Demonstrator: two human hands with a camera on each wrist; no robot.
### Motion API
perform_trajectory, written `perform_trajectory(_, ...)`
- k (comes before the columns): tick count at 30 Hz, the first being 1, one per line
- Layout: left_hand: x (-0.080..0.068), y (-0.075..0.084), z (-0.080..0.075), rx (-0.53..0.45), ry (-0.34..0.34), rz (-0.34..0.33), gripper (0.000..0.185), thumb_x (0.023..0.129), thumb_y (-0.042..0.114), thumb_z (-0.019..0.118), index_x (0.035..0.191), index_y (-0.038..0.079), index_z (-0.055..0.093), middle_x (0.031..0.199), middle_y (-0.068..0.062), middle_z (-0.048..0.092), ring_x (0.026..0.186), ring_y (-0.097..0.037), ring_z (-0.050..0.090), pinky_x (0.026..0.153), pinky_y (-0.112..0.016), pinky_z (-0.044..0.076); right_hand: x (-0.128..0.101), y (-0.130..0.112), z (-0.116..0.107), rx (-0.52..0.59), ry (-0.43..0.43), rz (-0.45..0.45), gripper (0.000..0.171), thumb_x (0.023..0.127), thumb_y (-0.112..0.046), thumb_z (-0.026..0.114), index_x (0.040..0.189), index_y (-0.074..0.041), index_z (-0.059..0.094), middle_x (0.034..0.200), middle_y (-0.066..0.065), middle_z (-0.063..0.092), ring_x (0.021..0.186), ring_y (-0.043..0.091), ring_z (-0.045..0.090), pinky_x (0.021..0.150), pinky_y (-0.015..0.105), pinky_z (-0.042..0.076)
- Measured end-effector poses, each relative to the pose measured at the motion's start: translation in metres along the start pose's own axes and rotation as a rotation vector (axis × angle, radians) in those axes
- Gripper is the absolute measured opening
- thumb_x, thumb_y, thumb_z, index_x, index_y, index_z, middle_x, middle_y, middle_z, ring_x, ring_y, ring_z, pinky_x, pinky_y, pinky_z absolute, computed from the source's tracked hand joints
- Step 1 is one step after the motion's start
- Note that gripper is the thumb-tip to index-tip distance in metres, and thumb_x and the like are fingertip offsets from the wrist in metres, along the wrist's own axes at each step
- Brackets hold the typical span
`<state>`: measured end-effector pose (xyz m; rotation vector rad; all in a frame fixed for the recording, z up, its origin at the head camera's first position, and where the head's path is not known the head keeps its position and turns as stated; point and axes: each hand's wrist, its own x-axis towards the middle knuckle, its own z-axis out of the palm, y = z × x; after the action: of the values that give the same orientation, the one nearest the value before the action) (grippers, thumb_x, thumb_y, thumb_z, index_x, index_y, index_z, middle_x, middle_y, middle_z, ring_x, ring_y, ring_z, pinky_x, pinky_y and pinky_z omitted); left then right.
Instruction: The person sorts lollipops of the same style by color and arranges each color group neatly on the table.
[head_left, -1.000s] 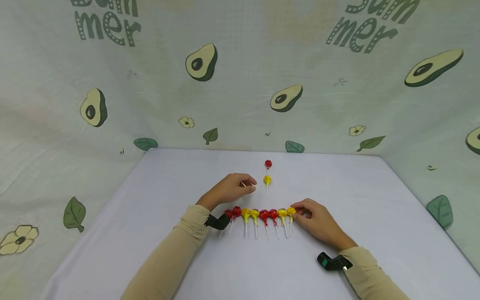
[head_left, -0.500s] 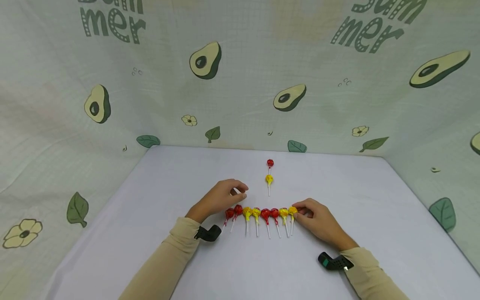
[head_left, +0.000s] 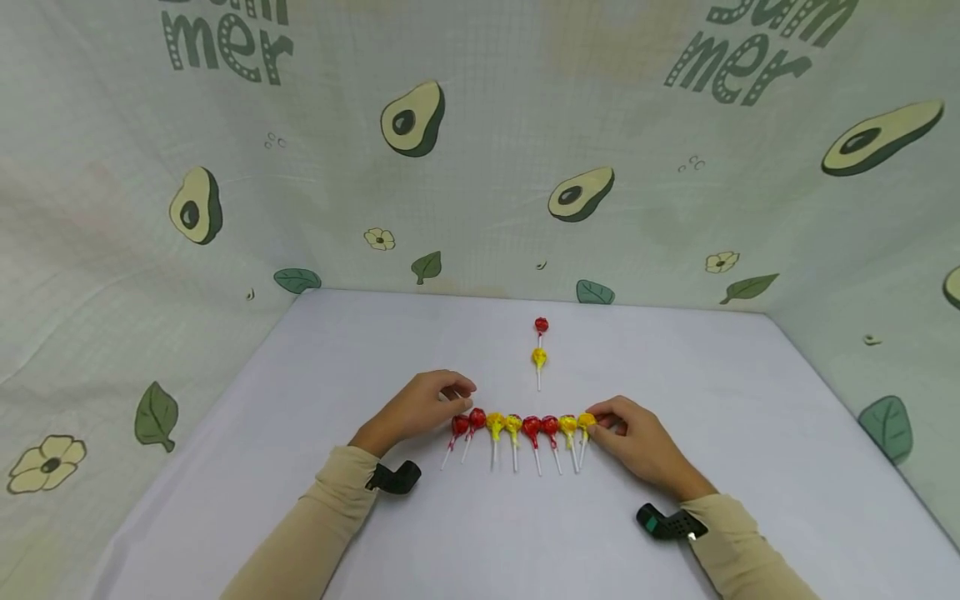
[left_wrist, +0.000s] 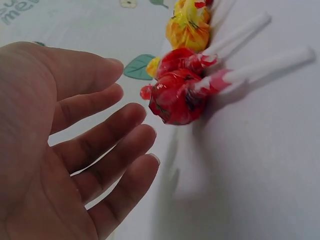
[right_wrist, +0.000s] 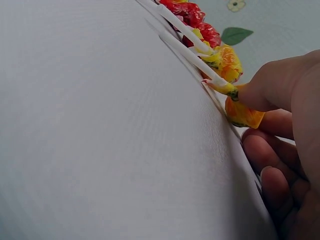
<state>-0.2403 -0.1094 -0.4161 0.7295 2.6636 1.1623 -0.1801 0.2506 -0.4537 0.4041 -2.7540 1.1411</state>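
In the head view a row of red and yellow lollipops lies mid-table, sticks toward me. My left hand (head_left: pixel 427 402) hovers at the row's left end, fingers loosely bent and holding nothing. In the left wrist view the end red lollipop (left_wrist: pixel 177 97) sits just off its fingertips, with another red one behind it. My right hand (head_left: pixel 637 437) pinches the rightmost yellow lollipop (right_wrist: pixel 242 112) by its wrapped head, between thumb and fingers. Another yellow lollipop (right_wrist: pixel 226 62) lies right beside that one. Two red lollipops (head_left: pixel 532 427) are in the middle of the row.
Beyond the row, a red lollipop (head_left: pixel 542 324) and a yellow lollipop (head_left: pixel 539 357) lie in line, one behind the other. The white table (head_left: pixel 465 542) ends at a cloth backdrop (head_left: pixel 480 167) printed with avocados and leaves. Each wrist wears a black device (head_left: pixel 670 522).
My left hand has drawn back from near the two far lollipops, moving left and toward me to the row's left end. The right hand has stayed on the end yellow lollipop.
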Motion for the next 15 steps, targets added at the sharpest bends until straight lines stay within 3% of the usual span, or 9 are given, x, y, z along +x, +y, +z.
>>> perform_trajectory(8,-0.01,-0.012,-0.006,-0.044,-0.009,-0.032,0.023,0.095,0.024,0.069,0.116,0.015,0.071,0.107,0.01,0.067,0.096,-0.012,0.061,0.084,-0.037,0.051,0.001,0.0,0.002,0.036,0.012,0.05,0.019,0.093,-0.021,0.073,0.11,-0.015,0.068,0.092,-0.003,0.063,0.076,0.013,0.056,0.067,0.026,0.047)
perform_trajectory(15,-0.01,-0.022,-0.005,-0.083,-0.04,-0.024,0.023,0.095,0.026,0.071,0.115,0.017,0.072,0.105,0.009,0.067,0.095,-0.013,0.06,0.084,-0.036,0.05,0.0,0.003,-0.001,0.039,0.03,0.089,0.019,0.094,-0.023,0.071,0.111,-0.015,0.067,0.094,-0.004,0.068,0.081,0.014,0.061,0.07,0.027,0.049)
